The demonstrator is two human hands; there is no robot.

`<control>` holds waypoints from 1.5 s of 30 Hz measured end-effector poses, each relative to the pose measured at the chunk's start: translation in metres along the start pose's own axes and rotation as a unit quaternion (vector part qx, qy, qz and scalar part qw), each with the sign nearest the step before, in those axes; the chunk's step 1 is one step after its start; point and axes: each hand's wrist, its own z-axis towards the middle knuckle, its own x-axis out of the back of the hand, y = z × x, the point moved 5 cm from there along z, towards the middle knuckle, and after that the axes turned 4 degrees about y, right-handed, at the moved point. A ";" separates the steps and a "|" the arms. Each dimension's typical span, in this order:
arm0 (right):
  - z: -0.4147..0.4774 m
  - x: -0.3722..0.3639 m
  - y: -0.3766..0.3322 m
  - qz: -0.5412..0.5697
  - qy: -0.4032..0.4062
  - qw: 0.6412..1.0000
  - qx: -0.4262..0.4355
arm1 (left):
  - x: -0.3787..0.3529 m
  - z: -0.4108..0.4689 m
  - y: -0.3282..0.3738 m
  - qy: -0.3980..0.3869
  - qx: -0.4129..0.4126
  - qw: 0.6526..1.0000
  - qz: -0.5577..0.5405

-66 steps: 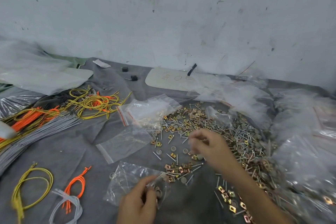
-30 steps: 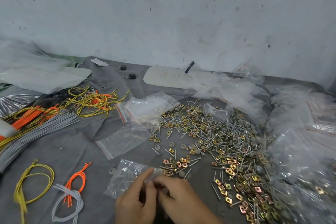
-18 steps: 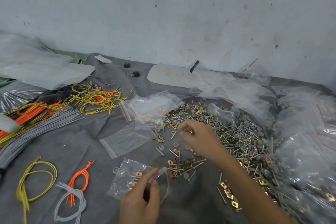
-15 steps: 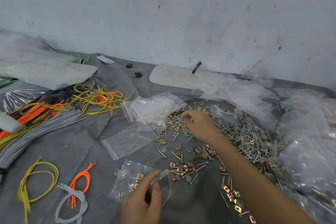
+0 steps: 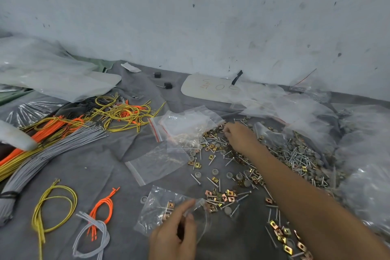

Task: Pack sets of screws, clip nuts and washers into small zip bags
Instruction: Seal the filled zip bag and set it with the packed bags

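On my feed the left hand [image 5: 172,236] sits low in the frame, close to me, with its thumb and fingers [image 5: 183,208] pinching the mouth of a small zip bag [image 5: 157,209] and holding that mouth agape toward the right. The bag lies on the grey cloth [image 5: 88,177] that covers the bench, and I can make out a couple of copper-coloured clip nuts [image 5: 169,205] already inside it, with one loose washer [image 5: 144,199] just beside its left corner. The right hand [image 5: 239,138] is stretched well forward over the far left edge of the hardware pile [image 5: 295,156], palm down, its fingers [image 5: 227,130] curled onto the mixed screws, clip nuts and washers; I cannot tell whether they are gripping a piece or only touching the heap. That hand is just beside a stack of empty zip bags [image 5: 185,124] with red seal strips, and another empty bag [image 5: 157,162] lies flat between the stack and the bag being held. More scattered clip nuts [image 5: 220,196] and screws lie just right of the held bag's mouth. To the left I see bundles of yellow wire [image 5: 124,112], orange wire [image 5: 48,131] and grey wire [image 5: 42,160], plus three small loops near me: a yellow loop [image 5: 53,210], an orange loop [image 5: 103,207] and a grey loop [image 5: 92,237]. Crumpled clear plastic [image 5: 365,154] piles up on the right, and a white plate with handwriting [image 5: 211,88] lies against the scuffed wall [image 5: 190,17].
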 end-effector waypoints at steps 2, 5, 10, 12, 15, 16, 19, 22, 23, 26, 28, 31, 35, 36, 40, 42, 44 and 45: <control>-0.013 0.011 0.001 0.060 0.025 0.998 -0.006 | 0.000 0.001 -0.003 0.000 0.000 1.000 0.003; -0.054 0.031 -0.004 0.170 0.046 0.984 -0.002 | 0.000 0.001 -0.003 -0.003 -0.008 1.000 0.006; -0.173 0.042 -0.024 0.321 -0.011 0.947 0.012 | 0.001 0.002 -0.002 -0.008 -0.008 1.000 0.005; -0.212 0.037 -0.037 0.364 -0.041 0.931 0.006 | 0.001 0.001 -0.002 -0.014 -0.002 1.000 -0.003; -0.245 0.026 -0.058 0.356 -0.084 0.931 0.005 | -0.001 0.001 -0.003 -0.024 0.012 1.000 -0.009; -0.249 0.023 -0.064 0.348 -0.084 0.934 0.003 | -0.001 0.001 -0.004 -0.026 0.016 0.999 -0.009; -0.247 0.020 -0.077 0.320 -0.050 0.946 0.002 | 0.000 0.001 -0.004 -0.027 0.018 0.999 -0.003; -0.239 0.017 -0.088 0.251 -0.023 0.967 0.023 | -0.001 0.001 -0.005 -0.028 0.009 1.000 -0.002; -0.237 0.015 -0.091 0.226 -0.020 0.973 0.032 | -0.001 0.001 -0.006 -0.029 0.007 1.000 -0.001; -0.233 0.007 -0.098 0.175 -0.036 0.983 0.051 | -0.003 0.001 -0.010 -0.043 0.013 0.999 0.000; -0.231 0.002 -0.099 0.152 -0.041 0.986 0.055 | -0.003 0.000 -0.012 -0.048 0.020 0.999 -0.003; -0.228 -0.001 -0.100 0.115 -0.030 0.992 0.052 | -0.003 -0.001 -0.012 -0.044 0.014 0.999 -0.005; -0.226 0.013 -0.098 0.182 -0.028 0.981 0.066 | -0.002 -0.001 -0.015 -0.025 0.029 0.999 -0.017; -0.223 0.022 -0.092 0.222 -0.023 0.973 0.058 | -0.001 -0.001 -0.015 -0.011 0.032 0.999 -0.024; -0.186 0.056 -0.049 0.257 0.061 0.965 0.004 | -0.002 -0.002 -0.019 -0.001 0.033 0.999 -0.028; -0.152 0.063 -0.029 0.207 0.074 0.975 -0.011 | -0.002 -0.003 -0.020 -0.005 0.033 0.999 -0.023; -0.111 0.061 -0.013 0.163 0.070 0.984 -0.019 | -0.003 -0.003 -0.018 -0.005 0.041 0.999 -0.032; -0.090 0.057 -0.008 0.140 0.065 0.988 -0.022 | -0.003 -0.002 -0.018 0.000 0.044 0.998 -0.039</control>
